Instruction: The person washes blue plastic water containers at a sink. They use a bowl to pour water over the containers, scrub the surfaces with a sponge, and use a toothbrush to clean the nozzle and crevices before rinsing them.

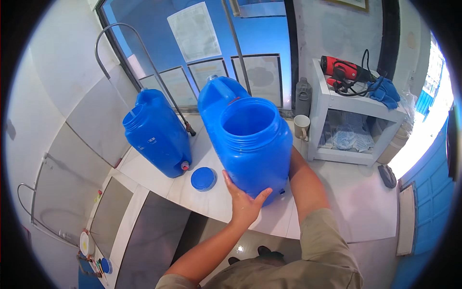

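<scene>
Before me on the counter stands a large blue plastic water container point(252, 159), its wide threaded mouth uncapped and facing up towards the camera. My left hand point(245, 202) presses against its lower near side, thumb and fingers spread. My right hand is hidden behind the container's right side; only the forearm shows. To the left, a second blue plastic container point(158, 133) stands with its wide mouth open, and a thin stream from a curved metal spout point(124, 24) runs down to it. A round blue screw lid point(203, 179) lies on the counter between the two containers.
On the right, a white shelf unit point(361, 103) carries a red heat gun-like power tool point(344, 70) and a blue cloth point(385, 92). A cream mug point(301, 126) and a grey bottle point(303, 95) stand beside it. Behind the containers is a glass window with papers.
</scene>
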